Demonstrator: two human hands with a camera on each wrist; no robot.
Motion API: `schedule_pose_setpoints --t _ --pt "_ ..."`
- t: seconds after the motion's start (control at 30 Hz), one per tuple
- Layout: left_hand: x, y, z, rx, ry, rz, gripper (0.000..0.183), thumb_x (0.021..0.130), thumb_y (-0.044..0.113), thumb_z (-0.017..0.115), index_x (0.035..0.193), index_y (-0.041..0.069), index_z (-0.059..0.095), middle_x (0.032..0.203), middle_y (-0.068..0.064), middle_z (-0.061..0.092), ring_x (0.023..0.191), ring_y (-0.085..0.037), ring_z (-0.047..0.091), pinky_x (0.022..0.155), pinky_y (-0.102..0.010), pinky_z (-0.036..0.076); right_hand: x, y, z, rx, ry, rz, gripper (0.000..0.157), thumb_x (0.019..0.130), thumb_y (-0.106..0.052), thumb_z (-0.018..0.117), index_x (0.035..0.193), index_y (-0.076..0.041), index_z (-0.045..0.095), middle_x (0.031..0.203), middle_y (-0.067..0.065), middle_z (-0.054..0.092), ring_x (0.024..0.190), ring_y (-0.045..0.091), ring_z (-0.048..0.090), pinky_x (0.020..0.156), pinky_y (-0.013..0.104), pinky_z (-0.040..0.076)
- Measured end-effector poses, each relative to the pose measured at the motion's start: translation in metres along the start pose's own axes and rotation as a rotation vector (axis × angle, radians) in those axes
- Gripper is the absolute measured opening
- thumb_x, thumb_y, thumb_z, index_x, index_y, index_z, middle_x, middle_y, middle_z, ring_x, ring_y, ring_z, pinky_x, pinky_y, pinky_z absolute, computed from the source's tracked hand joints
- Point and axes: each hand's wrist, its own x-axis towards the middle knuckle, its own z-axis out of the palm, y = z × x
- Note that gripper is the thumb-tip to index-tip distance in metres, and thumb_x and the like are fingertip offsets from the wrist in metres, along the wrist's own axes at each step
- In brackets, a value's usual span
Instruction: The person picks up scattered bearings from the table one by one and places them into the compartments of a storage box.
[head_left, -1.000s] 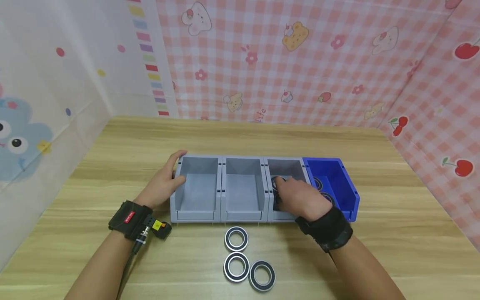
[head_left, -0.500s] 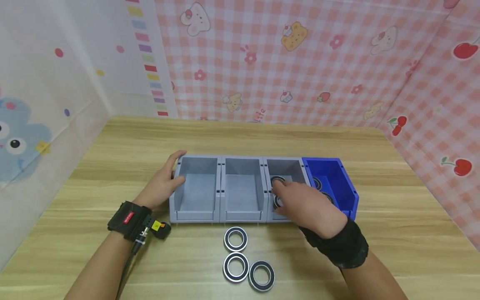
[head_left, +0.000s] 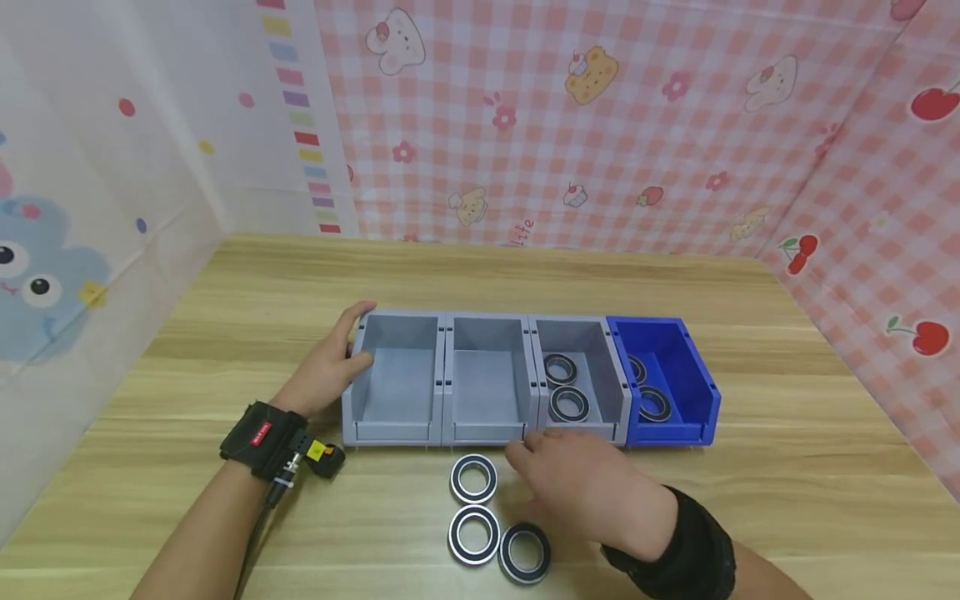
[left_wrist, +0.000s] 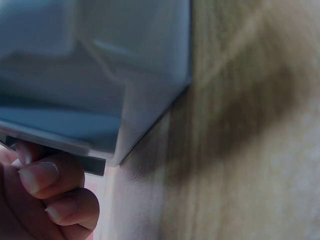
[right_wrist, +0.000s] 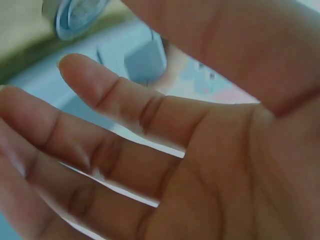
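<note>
My left hand (head_left: 324, 371) grips the outer side wall of the leftmost grey bin (head_left: 397, 432), with the thumb over its rim. In the left wrist view, curled fingers (left_wrist: 60, 182) lie against that bin's edge. My right hand (head_left: 592, 492) is over the table before the third grey bin (head_left: 613, 433), palm bare and fingers loosely spread in the right wrist view. Just left of it lie three ball bearings: a far one (head_left: 456, 479), a middle one (head_left: 456, 535) and a near one (head_left: 505, 553). Two more bearings (head_left: 555, 405) lie flat inside the third bin.
A second grey bin (head_left: 490, 432) stands between the leftmost and third ones. At the row's right end a blue bin (head_left: 697, 400) has two bearings (head_left: 655, 417) by its left wall. Patterned cloth (head_left: 450, 100) hangs behind the wooden table (head_left: 487, 271).
My right hand has come out of the third grey bin and moved toward me over the table, uncovering two bearings there. My left hand keeps its hold on the leftmost bin.
</note>
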Motion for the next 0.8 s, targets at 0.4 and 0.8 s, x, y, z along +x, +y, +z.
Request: schedule_pose_setpoints --t 0.4,0.8 --pt "0.002 0.001 0.000 -0.005 -0.002 0.003 0.071 0.092 0.007 0.047 0.152 0.023 0.014 0.063 -0.002 0.034 0.054 -0.019 0.037 0.052 -0.032 0.031 -0.005 -0.010 0.017 -0.074 -0.043 -0.149 0.041 0.079 -0.043 0.073 0.107 -0.016 0.061 0.090 -0.005 0.054 0.081 0.010 0.052 0.072 0.028 0.047" --pt "0.000 0.001 0.000 -0.010 -0.004 0.006 0.070 0.092 0.008 0.046 0.152 0.024 0.014 0.063 -0.002 0.034 0.054 -0.019 0.036 0.053 -0.033 0.031 -0.012 -0.012 0.028 0.056 -0.131 -0.193 0.048 0.079 -0.053 0.070 0.111 -0.019 0.060 0.085 -0.012 0.050 0.074 0.004 0.046 0.070 0.024 0.045"
